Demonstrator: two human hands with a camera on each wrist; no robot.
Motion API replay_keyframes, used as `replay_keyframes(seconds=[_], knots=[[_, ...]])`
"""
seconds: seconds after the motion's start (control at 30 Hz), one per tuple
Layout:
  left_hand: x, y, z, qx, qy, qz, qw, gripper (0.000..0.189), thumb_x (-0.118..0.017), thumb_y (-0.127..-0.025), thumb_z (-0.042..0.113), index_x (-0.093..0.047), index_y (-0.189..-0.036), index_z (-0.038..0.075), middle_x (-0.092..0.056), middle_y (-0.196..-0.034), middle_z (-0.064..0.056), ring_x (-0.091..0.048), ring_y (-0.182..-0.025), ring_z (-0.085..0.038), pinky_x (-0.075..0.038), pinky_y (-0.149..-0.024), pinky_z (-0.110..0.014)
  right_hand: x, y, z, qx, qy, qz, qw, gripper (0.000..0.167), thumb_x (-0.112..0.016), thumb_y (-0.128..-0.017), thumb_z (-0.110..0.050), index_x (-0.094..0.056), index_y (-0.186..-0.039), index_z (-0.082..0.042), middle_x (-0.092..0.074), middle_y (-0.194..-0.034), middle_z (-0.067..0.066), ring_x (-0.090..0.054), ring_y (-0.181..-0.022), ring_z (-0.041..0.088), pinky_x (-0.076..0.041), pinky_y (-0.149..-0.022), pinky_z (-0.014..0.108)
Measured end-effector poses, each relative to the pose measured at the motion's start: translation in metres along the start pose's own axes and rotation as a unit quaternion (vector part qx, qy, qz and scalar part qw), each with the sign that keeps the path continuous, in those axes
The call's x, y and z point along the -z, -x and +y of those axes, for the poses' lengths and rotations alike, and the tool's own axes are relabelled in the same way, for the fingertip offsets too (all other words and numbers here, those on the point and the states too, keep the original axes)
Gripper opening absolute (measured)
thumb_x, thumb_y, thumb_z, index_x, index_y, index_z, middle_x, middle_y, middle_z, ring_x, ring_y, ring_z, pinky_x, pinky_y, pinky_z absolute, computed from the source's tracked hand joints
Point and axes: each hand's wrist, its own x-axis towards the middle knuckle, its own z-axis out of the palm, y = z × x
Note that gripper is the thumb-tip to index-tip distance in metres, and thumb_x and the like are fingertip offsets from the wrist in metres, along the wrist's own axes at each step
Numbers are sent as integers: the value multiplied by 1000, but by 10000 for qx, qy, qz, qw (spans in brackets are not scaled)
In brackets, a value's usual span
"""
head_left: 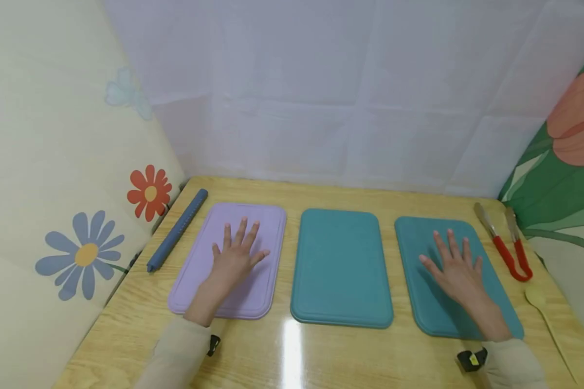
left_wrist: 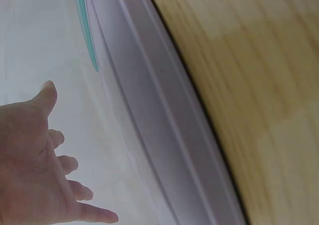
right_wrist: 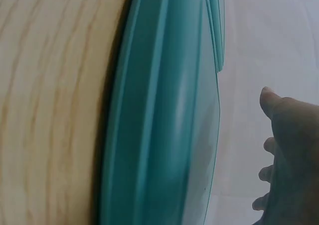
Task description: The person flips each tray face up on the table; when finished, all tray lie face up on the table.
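Observation:
My left hand [head_left: 233, 262], palm down with fingers spread, hovers over a lilac cutting board [head_left: 194, 289]. In the left wrist view a gap shows between this hand [left_wrist: 35, 165] and the lilac board [left_wrist: 164, 115]. Over the right-hand teal cutting board [head_left: 433, 319] my right hand [head_left: 459, 273] is spread the same way. The right wrist view also shows that hand [right_wrist: 294, 155] apart from the teal board [right_wrist: 159, 115] under it. Between the two hands lies another teal cutting board [head_left: 340, 267], touched by neither. Both hands hold nothing.
A dark blue rod-like thing [head_left: 177, 229] lies left of the lilac board. Red-handled tongs [head_left: 508, 256] and a pale yellow spoon [head_left: 545, 313] lie at the right. A white cloth [head_left: 292, 108] hangs behind the wooden table [head_left: 253, 351], with flower-patterned cloth [head_left: 39, 162] at the sides.

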Motion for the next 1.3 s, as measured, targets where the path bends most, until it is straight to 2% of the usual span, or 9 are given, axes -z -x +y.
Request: replay_keyframes(seconds=[0.23,0.53,0.83,1.1,1.3], knots=[[-5,-7,16,-174,24,45,9998,72,-54,-96,42,-23,-154,14,-13,-160,-14,-3,-141,-52,-17,-95,-80,0,3,6,-51,-18,90,9999,80,-40,-98,-58,-11,-155,-11,-3,-158,26,4,-138,57,-1,-95,81],[-15,-13,44,-615,29,20,9981,70,-57,-95,43,-29,-152,14,-15,-160,-13,-7,-141,-50,-21,-95,-79,1,6,11,-133,17,-19,9999,80,-40,-98,-58,-11,-155,-11,-3,-158,26,3,-137,57,-2,-95,81],[-22,-33,77,-1058,6,62,9944,71,-54,-95,48,-29,-153,16,-17,-160,-12,-8,-142,-48,-25,-99,-74,4,7,17,-82,-14,52,10000,80,-42,-98,-55,-8,-156,-12,-2,-157,26,3,-137,58,-3,-93,82],[-31,-43,104,-1258,253,-244,9914,70,-52,-96,47,-27,-153,16,-13,-160,-13,-4,-143,-47,-22,-104,-70,4,12,20,-171,-50,-91,9998,80,-41,-98,-55,-8,-156,-11,-2,-157,27,4,-137,58,-3,-94,82],[-40,-49,120,-1282,156,-459,9906,71,-50,-96,50,-24,-154,20,-10,-161,-9,-1,-144,-43,-21,-105,-69,5,13,24,-215,-42,-107,9997,79,-42,-98,-54,-9,-155,-10,-1,-157,27,4,-137,58,-6,-93,82]])
